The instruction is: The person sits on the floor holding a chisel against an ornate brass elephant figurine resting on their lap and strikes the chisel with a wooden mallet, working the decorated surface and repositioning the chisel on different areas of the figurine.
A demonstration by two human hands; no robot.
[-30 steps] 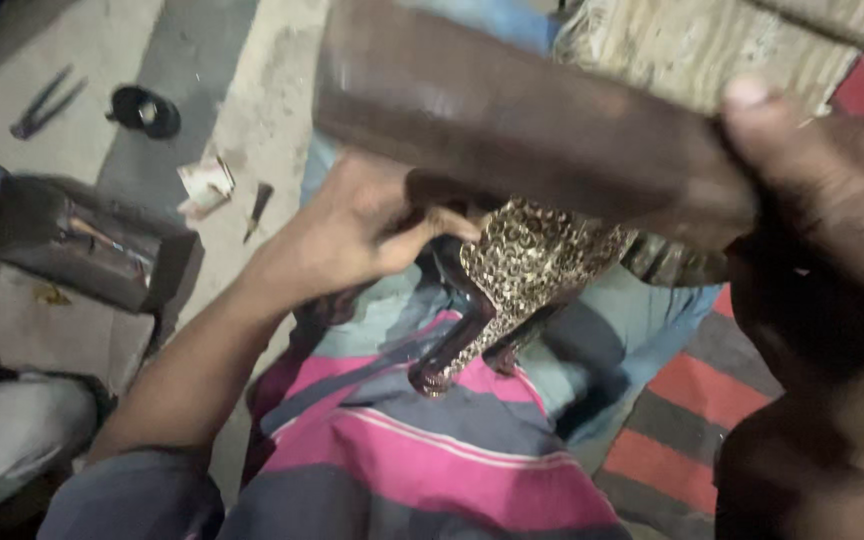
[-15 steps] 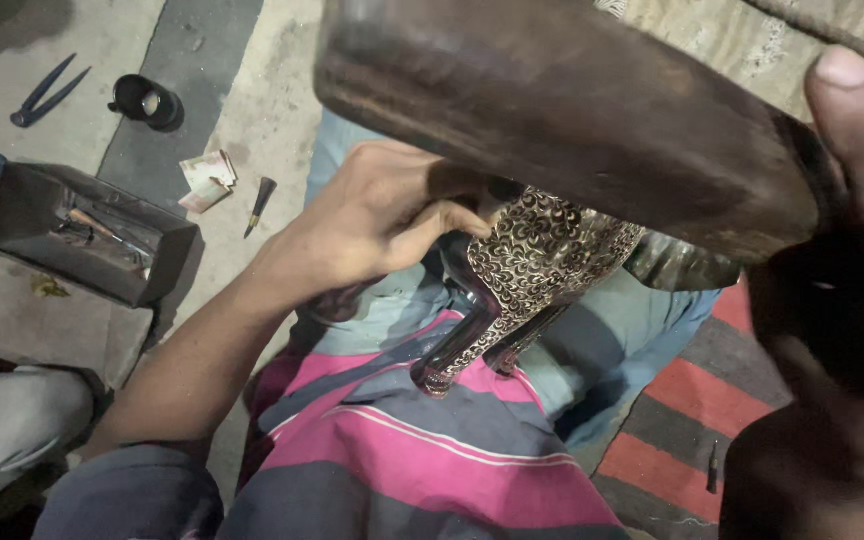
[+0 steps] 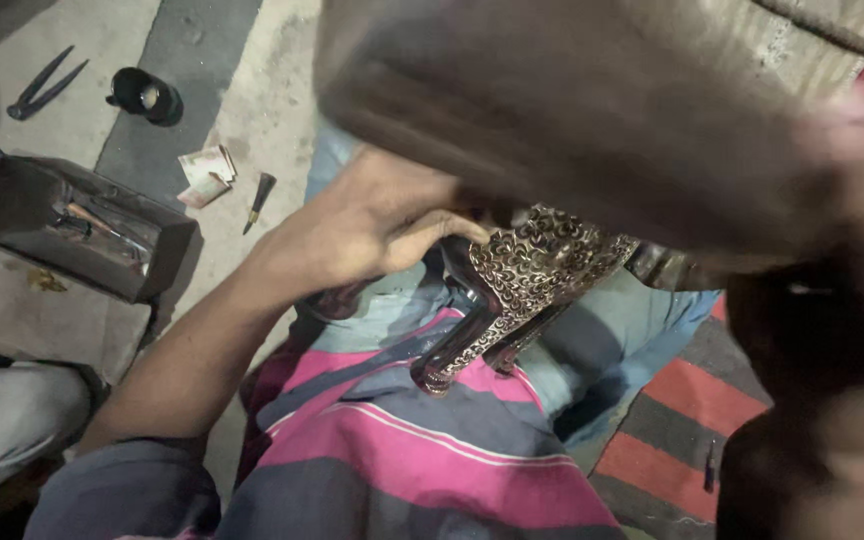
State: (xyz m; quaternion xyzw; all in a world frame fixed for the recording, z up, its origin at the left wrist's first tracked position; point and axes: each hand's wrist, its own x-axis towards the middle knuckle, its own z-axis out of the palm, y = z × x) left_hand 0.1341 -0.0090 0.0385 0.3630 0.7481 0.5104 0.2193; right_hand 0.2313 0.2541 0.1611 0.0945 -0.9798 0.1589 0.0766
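Filling the upper half of the view, blurred: a broad dark brown wooden block [image 3: 592,130], close to the camera and hiding much of what lies beneath. Gripped at its right end by the right hand [image 3: 852,200], itself a smear; fingers apparently wrapped round the wood, though too blurred to read singly.

Below, across the lap: striped cloth [image 3: 432,450] in pink, grey and blue, with pale blue fabric toward the right. Further right, a red-and-dark striped mat [image 3: 692,420] on the floor.

Reaching in from lower left: a bare forearm ending in the left hand [image 3: 372,225], fingers curled down onto the top of the shoe, pressing and holding it against the lap.

Resting there, between the hand and the block: a high-heeled shoe [image 3: 542,270], upper covered in a gold-and-black scroll pattern, glossy dark heel [image 3: 462,345] slanting down to the lower left, tip on the striped cloth. Toe end hidden under the block.

At left, on the concrete floor: an open dark toolbox [image 3: 82,235] with small tools inside. Beyond it, a black round cup-like object [image 3: 147,95], a pair of pincers [image 3: 47,85], folded scraps of paper [image 3: 204,175], and a small awl-like tool [image 3: 258,198]. All well apart from the hands.
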